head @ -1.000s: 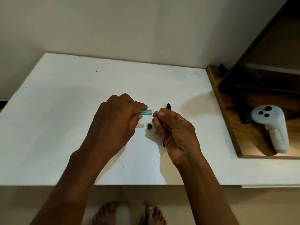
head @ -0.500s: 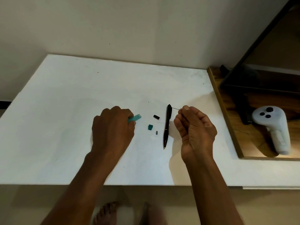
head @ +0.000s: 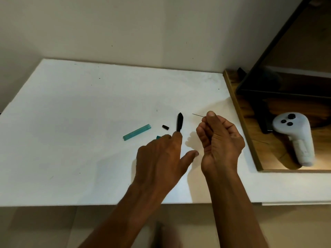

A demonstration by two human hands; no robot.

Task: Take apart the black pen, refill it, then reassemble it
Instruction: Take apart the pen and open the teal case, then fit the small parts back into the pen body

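The black pen (head: 179, 122) lies on the white table (head: 80, 122), pointing away from me; its near half is hidden under my left hand (head: 161, 156). That hand is spread open over the table, fingertips at the pen. My right hand (head: 219, 140) hovers to the pen's right, pinching a thin lead (head: 197, 115) that sticks out toward the upper left. A teal lead case (head: 137, 134) lies flat left of the pen. A small black cap (head: 165, 127) rests between case and pen. A small teal cap (head: 158, 137) peeks out by my left knuckles.
A wooden tray (head: 250, 140) abuts the table's right edge and holds a white controller (head: 295, 135) and a dark framed object (head: 286, 83). A wall runs along the table's far edge. My feet show blurred below the near edge.
My left hand has put the teal case down on the table and moved right, opening over the pen. My right hand has kept the lead pinched and stayed in place.
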